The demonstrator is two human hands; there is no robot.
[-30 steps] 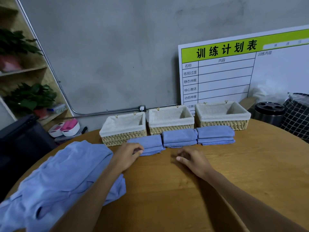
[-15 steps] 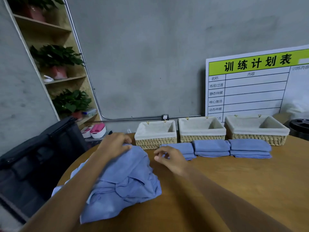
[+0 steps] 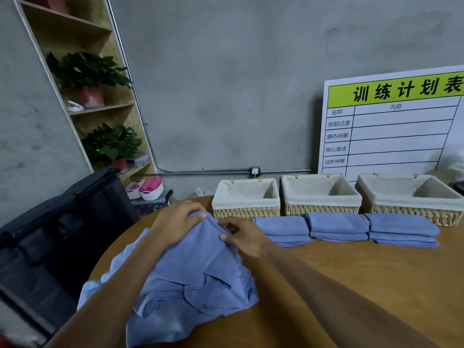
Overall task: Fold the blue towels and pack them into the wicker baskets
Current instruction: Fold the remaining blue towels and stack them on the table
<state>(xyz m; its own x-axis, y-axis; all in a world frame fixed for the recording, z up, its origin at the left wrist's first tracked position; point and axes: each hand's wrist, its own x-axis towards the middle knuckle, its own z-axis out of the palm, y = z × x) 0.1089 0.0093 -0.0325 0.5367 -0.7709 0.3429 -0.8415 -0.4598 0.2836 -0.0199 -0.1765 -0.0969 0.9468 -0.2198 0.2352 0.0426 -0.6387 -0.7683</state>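
A heap of unfolded blue towels [image 3: 180,280] lies on the left of the round wooden table [image 3: 364,285]. My left hand [image 3: 175,224] and my right hand [image 3: 243,236] both pinch the top towel of the heap at its far edge. Three wicker baskets with cream liners stand in a row at the back: left [image 3: 246,197], middle [image 3: 320,194], right [image 3: 409,197]; all look empty. In front of each lies a small stack of folded blue towels: left [image 3: 282,229], middle [image 3: 337,226], right [image 3: 401,228].
A white board with a green header [image 3: 391,126] leans on the grey wall behind the baskets. A wooden shelf with potted plants [image 3: 110,144] stands at the left. A black bag [image 3: 57,229] sits beside the table's left edge.
The view has swung left. My hands left the folded stacks, went to the heap, and now both grip the top towel's far edge; the right hand closed in on it last.
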